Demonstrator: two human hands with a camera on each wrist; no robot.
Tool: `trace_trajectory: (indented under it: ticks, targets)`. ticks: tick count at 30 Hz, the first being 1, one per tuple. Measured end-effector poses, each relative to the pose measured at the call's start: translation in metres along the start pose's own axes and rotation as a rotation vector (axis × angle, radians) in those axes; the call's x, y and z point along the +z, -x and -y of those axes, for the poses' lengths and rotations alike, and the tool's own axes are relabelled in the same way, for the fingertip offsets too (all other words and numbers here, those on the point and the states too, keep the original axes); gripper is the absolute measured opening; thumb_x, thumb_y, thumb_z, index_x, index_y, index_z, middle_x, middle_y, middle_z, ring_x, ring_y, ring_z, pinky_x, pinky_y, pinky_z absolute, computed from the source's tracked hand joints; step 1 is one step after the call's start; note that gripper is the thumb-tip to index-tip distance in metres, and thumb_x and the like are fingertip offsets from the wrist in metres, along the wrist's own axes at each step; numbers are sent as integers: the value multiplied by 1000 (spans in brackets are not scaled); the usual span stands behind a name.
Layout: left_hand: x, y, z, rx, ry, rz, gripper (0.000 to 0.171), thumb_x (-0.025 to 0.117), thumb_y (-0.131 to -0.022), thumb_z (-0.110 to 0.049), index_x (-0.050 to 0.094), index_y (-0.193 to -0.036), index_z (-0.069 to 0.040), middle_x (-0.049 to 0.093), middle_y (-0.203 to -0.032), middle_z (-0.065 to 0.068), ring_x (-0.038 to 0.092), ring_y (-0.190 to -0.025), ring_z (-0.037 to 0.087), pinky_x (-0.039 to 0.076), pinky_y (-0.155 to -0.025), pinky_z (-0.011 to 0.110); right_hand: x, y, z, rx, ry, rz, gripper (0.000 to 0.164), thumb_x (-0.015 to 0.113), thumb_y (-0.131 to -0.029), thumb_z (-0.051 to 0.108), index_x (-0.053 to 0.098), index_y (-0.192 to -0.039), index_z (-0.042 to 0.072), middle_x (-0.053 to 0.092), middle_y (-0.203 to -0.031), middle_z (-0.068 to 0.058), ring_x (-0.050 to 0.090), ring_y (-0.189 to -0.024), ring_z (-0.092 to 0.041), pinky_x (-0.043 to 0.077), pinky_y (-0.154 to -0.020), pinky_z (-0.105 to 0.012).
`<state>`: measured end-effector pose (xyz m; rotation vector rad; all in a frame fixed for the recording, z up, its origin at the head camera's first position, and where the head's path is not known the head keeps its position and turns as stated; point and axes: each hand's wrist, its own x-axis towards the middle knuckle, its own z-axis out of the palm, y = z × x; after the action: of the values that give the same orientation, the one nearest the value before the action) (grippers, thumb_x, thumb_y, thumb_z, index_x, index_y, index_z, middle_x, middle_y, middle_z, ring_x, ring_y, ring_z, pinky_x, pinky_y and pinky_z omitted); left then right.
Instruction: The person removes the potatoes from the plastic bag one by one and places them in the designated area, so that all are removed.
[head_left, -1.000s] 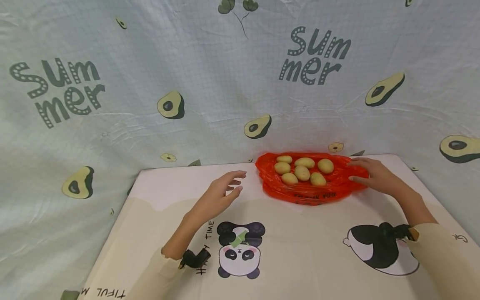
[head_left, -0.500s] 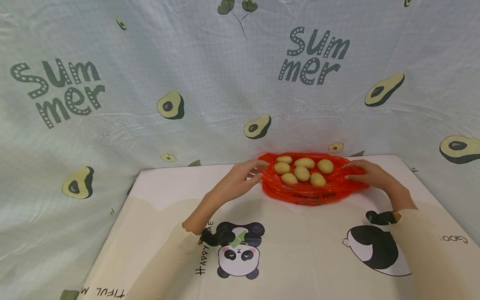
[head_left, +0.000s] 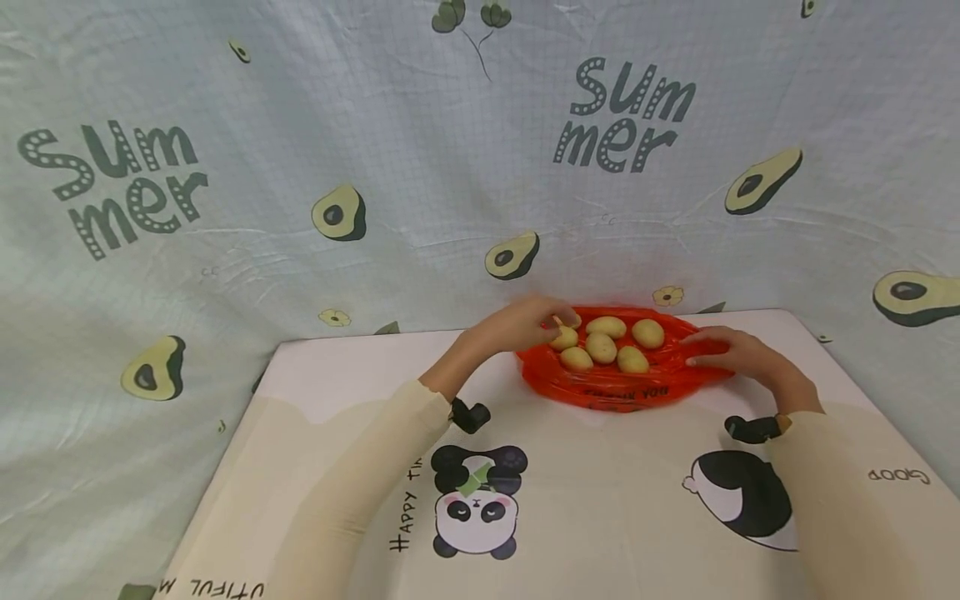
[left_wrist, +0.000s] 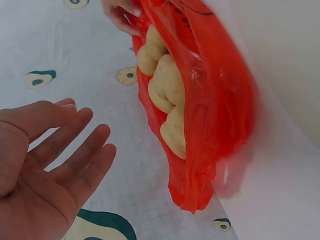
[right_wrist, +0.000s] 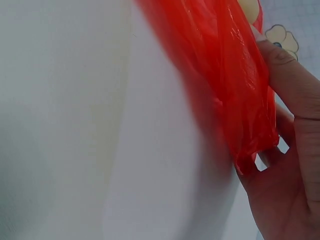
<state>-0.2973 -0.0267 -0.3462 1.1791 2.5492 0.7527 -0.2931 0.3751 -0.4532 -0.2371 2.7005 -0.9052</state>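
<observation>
A red plastic bag (head_left: 618, 390) lies near the back edge of the table with several potatoes (head_left: 601, 347) in its opening. My left hand (head_left: 525, 323) hovers over the bag's left end in the head view, its fingertips near the leftmost potatoes and partly covering them. In the left wrist view that hand (left_wrist: 55, 170) has spread, slightly bent fingers with nothing between them. At the bag's right end, my right hand (head_left: 738, 352) holds the edge. The right wrist view shows the bag's gathered corner (right_wrist: 245, 105) between thumb and fingers; some fingertips are hidden behind it.
The table (head_left: 600, 517) has a pale cover printed with a panda (head_left: 477, 508) and another figure. Behind it hangs a light curtain (head_left: 420, 125) with avocado prints, close to the bag's back side. Both wrists carry black mounts.
My left hand has moved right and away from me, from the bare table to above the bag's left end. My right hand has shifted slightly left over the bag's edge.
</observation>
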Motion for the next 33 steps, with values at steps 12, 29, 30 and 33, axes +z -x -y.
trace_trajectory:
  ticks: [12,29,30,33]
  targets:
    - [2,-39,6,-187,-36,202,31,67,-99,-15,68,-129,-15,64,-133,6,55,-118,20,53,-95,31,0,5,-6,5,-201,26,68,68,-97,38,43,-150,4,25,-158,-31,24,-139,-55,46,-103,-62]
    - [14,-57,16,-255,-51,288,37,66,-98,-15,65,-136,-17,61,-135,2,53,-118,16,48,-102,31,-21,15,-9,34,-178,22,78,70,-96,36,33,-157,4,30,-156,-32,39,-134,-52,51,-100,-57]
    - [15,-59,17,-261,-54,296,37,67,-98,-16,65,-135,-18,62,-135,1,52,-118,16,48,-102,31,-21,15,-8,33,-182,19,79,71,-96,36,32,-157,4,29,-157,-31,39,-134,-51,51,-100,-56]
    - [17,-63,18,-284,-71,321,37,71,-96,-18,67,-132,-21,62,-130,-2,52,-117,15,47,-101,31,-18,13,-8,12,-193,25,80,72,-95,33,31,-157,3,28,-157,-32,39,-135,-52,52,-99,-54]
